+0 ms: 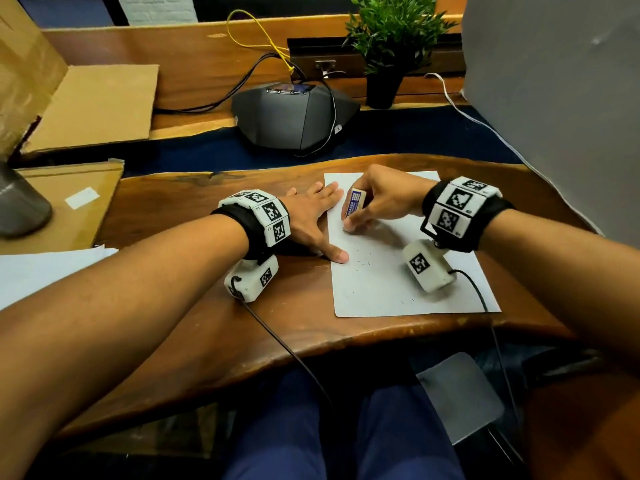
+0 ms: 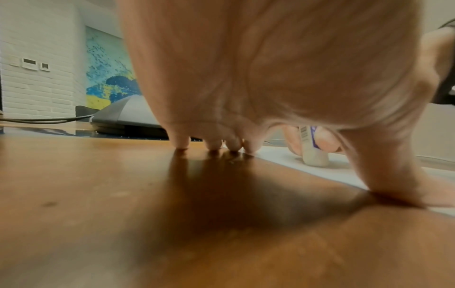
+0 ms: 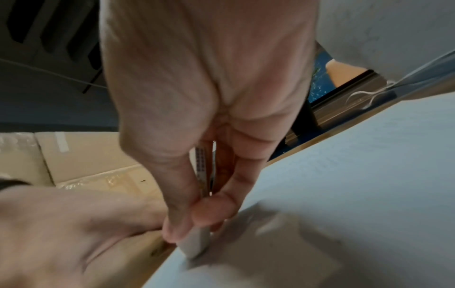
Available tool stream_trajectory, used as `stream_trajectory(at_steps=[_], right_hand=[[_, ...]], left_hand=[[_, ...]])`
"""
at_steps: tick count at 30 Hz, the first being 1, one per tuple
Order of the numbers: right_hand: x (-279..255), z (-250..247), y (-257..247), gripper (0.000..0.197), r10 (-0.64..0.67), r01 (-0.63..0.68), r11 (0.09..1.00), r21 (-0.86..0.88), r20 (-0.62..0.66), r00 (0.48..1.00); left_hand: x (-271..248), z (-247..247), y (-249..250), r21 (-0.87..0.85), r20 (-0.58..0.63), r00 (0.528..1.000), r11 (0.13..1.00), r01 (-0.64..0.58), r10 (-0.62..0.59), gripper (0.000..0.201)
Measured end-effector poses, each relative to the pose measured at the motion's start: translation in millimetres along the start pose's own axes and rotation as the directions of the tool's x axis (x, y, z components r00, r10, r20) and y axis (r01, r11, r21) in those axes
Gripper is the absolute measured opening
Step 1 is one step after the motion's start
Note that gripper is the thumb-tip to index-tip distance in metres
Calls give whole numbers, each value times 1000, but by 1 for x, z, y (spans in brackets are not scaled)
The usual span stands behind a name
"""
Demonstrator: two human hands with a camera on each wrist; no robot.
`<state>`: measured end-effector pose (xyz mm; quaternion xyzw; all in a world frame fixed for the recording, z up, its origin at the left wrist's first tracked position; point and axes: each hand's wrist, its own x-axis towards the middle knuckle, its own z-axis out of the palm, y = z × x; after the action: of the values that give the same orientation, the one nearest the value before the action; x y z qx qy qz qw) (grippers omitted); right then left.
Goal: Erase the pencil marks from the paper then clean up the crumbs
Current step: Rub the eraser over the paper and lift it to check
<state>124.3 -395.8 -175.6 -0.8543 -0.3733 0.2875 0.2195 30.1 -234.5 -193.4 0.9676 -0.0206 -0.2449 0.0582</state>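
A white sheet of paper lies on the wooden table. My right hand pinches a white eraser with a blue printed sleeve and holds its tip down on the paper near the left edge. The eraser stands nearly upright on the sheet; in the right wrist view thumb and fingers clamp the eraser low down. My left hand lies flat with spread fingers, thumb on the paper's left edge. Small dark crumbs are scattered over the sheet.
A black conference phone with cables sits behind the paper, a potted plant to its right. Cardboard pieces lie at the left, more white paper at the near left. A grey panel stands at the right.
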Motion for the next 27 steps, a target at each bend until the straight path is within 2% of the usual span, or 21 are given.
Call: stream_trajectory(at_steps=[1, 4, 5, 6, 8, 9, 10, 13, 14, 17, 18, 21, 22, 23, 25, 26, 27], right_hand=[[3, -2, 0, 24, 5, -5, 1000, 0, -16, 1000], [14, -8, 0, 17, 74, -51, 993, 109, -219, 973], [15, -7, 0, 17, 77, -52, 992, 112, -230, 970], [15, -7, 1, 19, 65, -49, 995, 88, -187, 980], [12, -6, -2, 25, 38, -38, 999, -5, 2, 999], [11, -7, -4, 27, 42, -41, 999, -22, 43, 998], [13, -9, -3, 27, 54, -54, 998, -13, 22, 998], [21, -10, -1, 24, 97, -82, 993, 86, -197, 976], [20, -8, -2, 24, 92, -77, 994, 81, -202, 975], [12, -2, -4, 27, 52, -52, 999, 5, 1, 999], [10, -4, -3, 27, 63, -63, 998, 20, 5, 998], [15, -11, 7, 26, 159, -122, 976, 179, -211, 965], [14, -9, 8, 25, 166, -120, 973, 195, -242, 956], [13, -5, 6, 23, 139, -104, 981, 163, -226, 964], [6, 1, 2, 22, 78, -71, 995, 73, -103, 992], [3, 0, 2, 23, 80, -75, 994, 78, -64, 995], [4, -3, 5, 25, 99, -91, 991, 102, -79, 992]], left_hand=[[-1, 0, 0, -3, 3, 1000, 1000, 0, 0, 129], [-2, -2, 3, -15, 11, 1000, 1000, -1, 1, 129], [-3, -2, 3, -14, 14, 1000, 1000, 2, -2, 129], [-3, -2, 4, -10, 16, 1000, 1000, 4, -4, 129], [-3, -2, 2, -8, 15, 1000, 1000, 10, -10, 129], [-3, -2, 2, -8, 17, 1000, 1000, 12, -12, 129], [-3, -2, 3, -8, 21, 1000, 1000, 10, -10, 129], [-4, -3, 7, 5, 21, 1000, 1000, 10, -10, 129], [-4, -4, 7, 12, 21, 1000, 1000, 13, -14, 129], [-3, -4, 4, 3, 26, 999, 1000, 27, -27, 129], [-2, -5, 3, 0, 29, 999, 1000, 31, -31, 131], [0, -4, 7, 31, 18, 999, 999, 39, -40, 134], [0, -6, 9, 54, 6, 999, 998, 39, -39, 134], [-1, -7, 10, 76, -11, 999, 997, 34, -33, 134], [3, -12, 13, 95, -54, 998, 995, 22, -17, 138], [3, -15, 16, 102, -57, 998, 994, 27, -21, 141], [4, -18, 17, 105, -55, 998, 994, 41, -35, 140]])
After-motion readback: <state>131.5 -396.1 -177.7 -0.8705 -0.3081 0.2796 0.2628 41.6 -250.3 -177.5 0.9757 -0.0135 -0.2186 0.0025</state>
